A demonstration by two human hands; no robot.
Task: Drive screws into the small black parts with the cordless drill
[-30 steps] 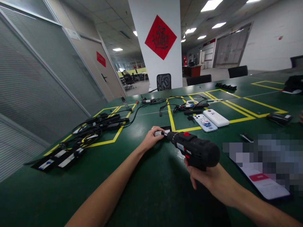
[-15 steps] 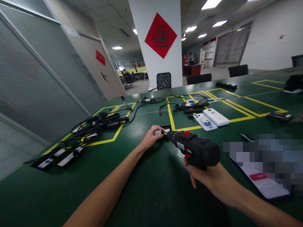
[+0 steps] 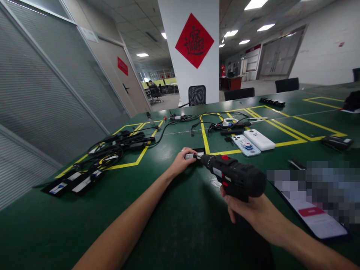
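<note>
In my right hand [image 3: 247,210] is a black cordless drill [image 3: 236,174] with red buttons, held by its grip and pointing left and away from me. The bit reaches a small black box [image 3: 200,151] with a light label, lying on the green table. My left hand [image 3: 182,160] is closed on that box from the left, its fingertips close beside the bit. Fingers and the drill's nose cover part of the box, so the exact contact point of the bit cannot be made out.
Tangled black cables and adapters [image 3: 123,144] lie on the left. To the right are a phone in a patterned case [image 3: 245,145], a white power bank [image 3: 259,140] and a larger lit screen [image 3: 320,217]. More cables [image 3: 225,125] lie ahead among yellow tape lines on the table [image 3: 168,210].
The camera has turned slightly, so the scene sits a little further right. Both hands and the drill stay at the box, with almost no visible movement relative to it.
</note>
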